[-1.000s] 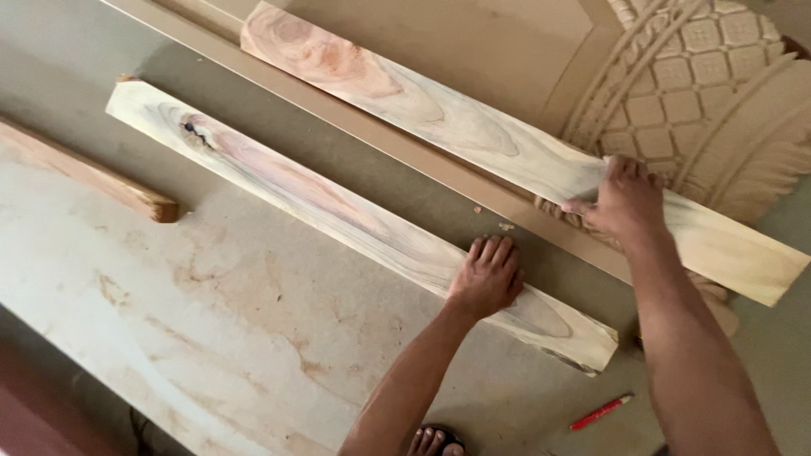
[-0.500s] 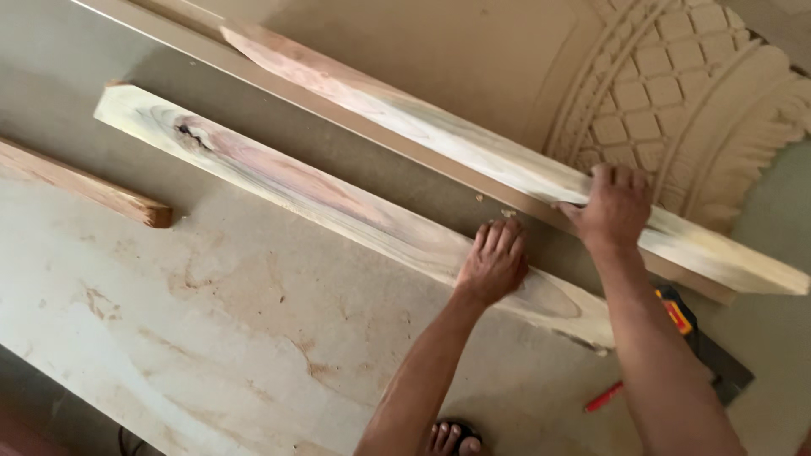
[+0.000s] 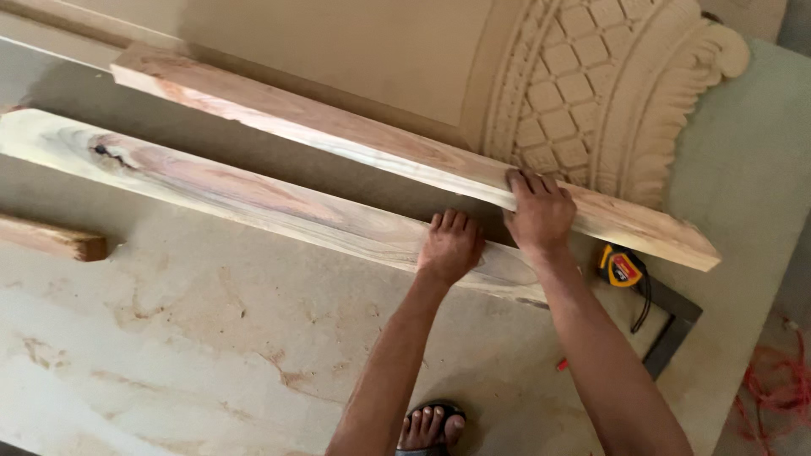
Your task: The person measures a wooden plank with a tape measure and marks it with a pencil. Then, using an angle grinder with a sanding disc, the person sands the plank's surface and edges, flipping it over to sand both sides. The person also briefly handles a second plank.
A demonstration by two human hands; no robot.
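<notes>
Two long pale wooden planks lie side by side on a beige work surface (image 3: 211, 338). My left hand (image 3: 452, 245) presses flat on the nearer plank (image 3: 236, 194), close to its right end, fingers together. My right hand (image 3: 539, 211) grips the front edge of the farther plank (image 3: 355, 143), which lies slightly raised across a carved panel's border. The two hands are almost side by side, a narrow shadowed gap between the planks.
A carved ornamental panel (image 3: 608, 84) with lattice and leaf relief lies behind the planks. A yellow tape measure (image 3: 623, 268) and a dark steel square (image 3: 676, 329) lie at right. A short wood piece (image 3: 59, 239) is at left. My sandalled foot (image 3: 427, 426) shows below.
The view has shifted right. The farther plank has moved closer to the nearer one with my right hand on it; the tape measure and square have come into sight.
</notes>
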